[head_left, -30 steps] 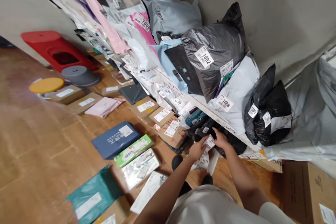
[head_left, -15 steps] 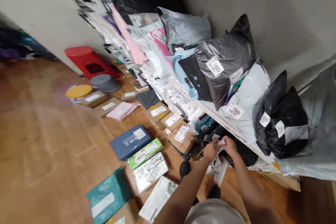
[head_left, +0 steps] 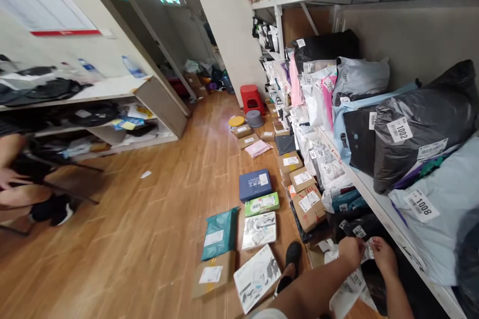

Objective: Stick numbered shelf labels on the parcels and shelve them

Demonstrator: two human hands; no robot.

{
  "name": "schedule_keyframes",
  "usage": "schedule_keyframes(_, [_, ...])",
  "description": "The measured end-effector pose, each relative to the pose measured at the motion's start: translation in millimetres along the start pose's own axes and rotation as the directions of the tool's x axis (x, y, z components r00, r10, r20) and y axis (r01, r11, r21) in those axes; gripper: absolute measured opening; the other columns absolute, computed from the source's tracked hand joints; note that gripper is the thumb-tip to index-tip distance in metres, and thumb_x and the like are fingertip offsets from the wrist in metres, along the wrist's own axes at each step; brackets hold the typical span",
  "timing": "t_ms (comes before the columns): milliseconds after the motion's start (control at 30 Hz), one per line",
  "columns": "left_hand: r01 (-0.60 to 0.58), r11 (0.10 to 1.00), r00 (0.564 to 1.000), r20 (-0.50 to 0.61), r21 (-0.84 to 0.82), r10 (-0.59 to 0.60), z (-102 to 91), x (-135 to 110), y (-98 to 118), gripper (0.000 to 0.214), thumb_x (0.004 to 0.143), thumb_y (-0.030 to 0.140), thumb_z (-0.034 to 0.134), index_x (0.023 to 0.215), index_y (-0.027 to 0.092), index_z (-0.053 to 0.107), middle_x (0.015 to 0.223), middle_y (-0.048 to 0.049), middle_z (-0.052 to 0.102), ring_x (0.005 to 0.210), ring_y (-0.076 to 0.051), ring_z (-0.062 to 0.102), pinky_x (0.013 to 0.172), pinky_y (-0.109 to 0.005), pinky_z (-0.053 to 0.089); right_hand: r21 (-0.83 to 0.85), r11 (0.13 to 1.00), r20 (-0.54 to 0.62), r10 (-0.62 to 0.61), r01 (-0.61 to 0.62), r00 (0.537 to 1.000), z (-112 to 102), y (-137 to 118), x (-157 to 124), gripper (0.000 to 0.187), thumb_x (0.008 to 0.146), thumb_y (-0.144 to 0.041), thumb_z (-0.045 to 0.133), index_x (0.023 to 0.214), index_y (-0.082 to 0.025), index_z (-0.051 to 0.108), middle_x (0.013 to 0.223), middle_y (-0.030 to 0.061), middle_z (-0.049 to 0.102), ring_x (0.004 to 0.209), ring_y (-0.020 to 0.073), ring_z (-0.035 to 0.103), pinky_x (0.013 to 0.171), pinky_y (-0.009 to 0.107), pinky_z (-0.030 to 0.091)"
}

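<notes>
- The left hand (head_left: 352, 251) and right hand (head_left: 383, 257) are low at the right, each grip pinched together on a label strip (head_left: 346, 291).
- The strip hangs under the shelf (head_left: 377, 204), in front of black bags (head_left: 352, 219).
- The shelf holds a pale bag marked 1008 (head_left: 441, 194) and, touching it, a grey bag marked 1002 (head_left: 422, 124).
- Closed parcels lie in rows on the wood floor (head_left: 157, 219): a cardboard box (head_left: 309, 207), a green box (head_left: 262, 204), a blue box (head_left: 255, 184) and a teal mailer (head_left: 220, 233).
- Farther off, a red stool (head_left: 250, 98) stands by the wall.
- Another person's leg (head_left: 18, 194) shows at the far left.
</notes>
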State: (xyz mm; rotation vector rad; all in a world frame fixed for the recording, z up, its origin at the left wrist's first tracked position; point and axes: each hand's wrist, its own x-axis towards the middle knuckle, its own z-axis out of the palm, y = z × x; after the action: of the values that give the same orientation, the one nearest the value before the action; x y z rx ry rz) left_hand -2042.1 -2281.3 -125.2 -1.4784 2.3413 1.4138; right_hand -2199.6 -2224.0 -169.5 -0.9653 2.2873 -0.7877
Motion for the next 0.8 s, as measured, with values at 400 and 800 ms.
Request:
schedule_keyframes(400, [0.070, 0.997, 0.997, -0.039, -0.037, -0.071, 0.1, -3, -1, 0.040, 0.095, 0.046, 0.045, 0.113, 0.025, 0.074, 0.115, -0.0131, 0.075, 0.110, -0.029, 0.068, 0.090, -0.037, 0.050, 0.220, 0.976, 0.068, -0.020, 0.005, 0.998, -3, 1, 7, 0.022, 0.054, -0.044, 0.065, 0.064, -0.024, 0.067, 0.065, 0.0097, 0.075, 0.074, 0.0331, 0.076, 0.070, 0.041, 0.062])
schedule_keyframes(800, [0.073, 0.996, 0.993, 0.087, 0.060, -0.078, -0.2, -4, -15, 0.039, 0.075, 0.047, 0.071, 0.108, 0.029, 0.077, 0.110, -0.0138, 0.076, 0.109, -0.035, 0.069, 0.087, -0.039, 0.054, -0.096, 0.995, -0.078, -0.031, 0.023, 0.996, 11, -2, -2, 0.011, 0.070, -0.028, 0.049, 0.064, -0.028, 0.059, 0.068, 0.0056, 0.075, 0.071, 0.0269, 0.073, 0.063, 0.035, 0.053])
